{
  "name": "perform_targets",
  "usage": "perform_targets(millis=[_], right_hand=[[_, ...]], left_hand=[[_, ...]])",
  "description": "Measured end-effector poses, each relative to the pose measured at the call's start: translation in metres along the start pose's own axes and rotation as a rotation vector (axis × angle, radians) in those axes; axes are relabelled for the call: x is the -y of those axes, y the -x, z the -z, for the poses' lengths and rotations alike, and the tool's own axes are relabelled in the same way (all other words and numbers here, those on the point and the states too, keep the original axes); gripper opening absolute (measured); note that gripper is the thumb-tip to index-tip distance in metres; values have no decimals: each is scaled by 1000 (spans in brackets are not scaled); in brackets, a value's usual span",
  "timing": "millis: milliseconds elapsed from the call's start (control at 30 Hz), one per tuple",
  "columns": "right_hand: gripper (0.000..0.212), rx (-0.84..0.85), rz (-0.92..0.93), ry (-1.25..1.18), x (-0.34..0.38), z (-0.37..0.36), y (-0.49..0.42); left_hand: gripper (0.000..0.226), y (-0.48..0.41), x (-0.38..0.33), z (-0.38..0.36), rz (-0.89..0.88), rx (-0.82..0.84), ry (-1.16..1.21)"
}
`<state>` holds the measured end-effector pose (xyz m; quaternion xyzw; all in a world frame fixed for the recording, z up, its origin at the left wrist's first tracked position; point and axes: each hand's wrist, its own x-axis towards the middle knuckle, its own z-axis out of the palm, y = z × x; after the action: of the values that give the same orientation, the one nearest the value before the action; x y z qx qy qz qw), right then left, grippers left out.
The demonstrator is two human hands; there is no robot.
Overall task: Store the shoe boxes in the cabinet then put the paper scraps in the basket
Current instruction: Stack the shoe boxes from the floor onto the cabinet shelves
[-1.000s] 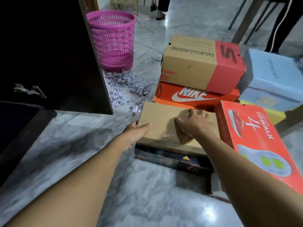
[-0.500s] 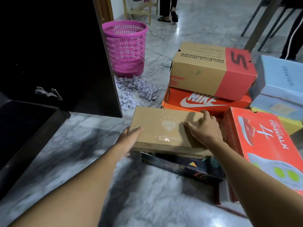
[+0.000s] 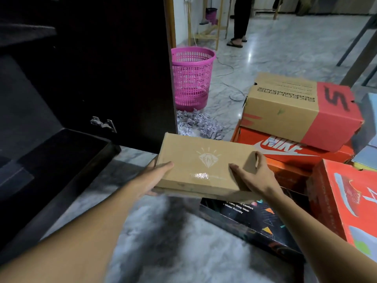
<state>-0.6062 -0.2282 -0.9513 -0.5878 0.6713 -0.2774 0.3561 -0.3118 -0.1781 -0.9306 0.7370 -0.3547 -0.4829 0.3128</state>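
Note:
A plain brown shoe box [image 3: 204, 160] with a pale diamond logo is held off the floor between both hands. My left hand [image 3: 155, 176] grips its left end, thumb on the lid. My right hand [image 3: 253, 174] grips its right end. Below it lies a black box [image 3: 251, 225] with coloured triangles. To the right are a tan-and-red Skechers box [image 3: 295, 107] stacked on an orange Nike box [image 3: 285, 152], and a red box [image 3: 346, 203]. The dark cabinet [image 3: 61, 160] stands open on the left. Paper scraps [image 3: 197, 123] lie heaped before the pink basket [image 3: 191, 78].
The open cabinet door [image 3: 122, 68] stands between the cabinet and the basket. A blue box [image 3: 369, 119] sits at the right edge. A cable [image 3: 230, 86] runs over the marble floor. A person's legs [image 3: 240, 21] and wooden furniture legs are at the back.
The brown box has been lifted off the black box and carried left toward the cabinet. My view has swung up and left, showing more of the cabinet.

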Motion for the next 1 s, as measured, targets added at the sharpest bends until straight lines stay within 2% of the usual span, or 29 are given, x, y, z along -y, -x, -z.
perform_targets(millis=[100,233,333,433,500,633,767,900,1000], right_hand=[[122,175,89,-167,37,-28,-4],[120,439,343,-220,100,-74,0],[128,616,495,-113,151,-107,0],[151,602,534,142,208,-136,-1],[139,635,562,201,239,-154,0],[116,697,642,16,266,-201,7],[121,863,663,-127,281,-254,14],[95,947,739,-267,309,-305,36],[83,963,781,-371,321,-346,42]], left_hand=[[45,9,-6,50,-46,-131,40],[57,29,1,116,-105,-351,183],[65,43,20,166,-75,-525,302],[67,60,38,199,-49,-659,381],[69,71,46,217,-37,-746,402],[64,89,59,246,-45,-911,439],[40,107,79,271,-20,-1037,415],[56,125,101,296,11,-1159,419],[59,132,120,305,44,-1202,489]])
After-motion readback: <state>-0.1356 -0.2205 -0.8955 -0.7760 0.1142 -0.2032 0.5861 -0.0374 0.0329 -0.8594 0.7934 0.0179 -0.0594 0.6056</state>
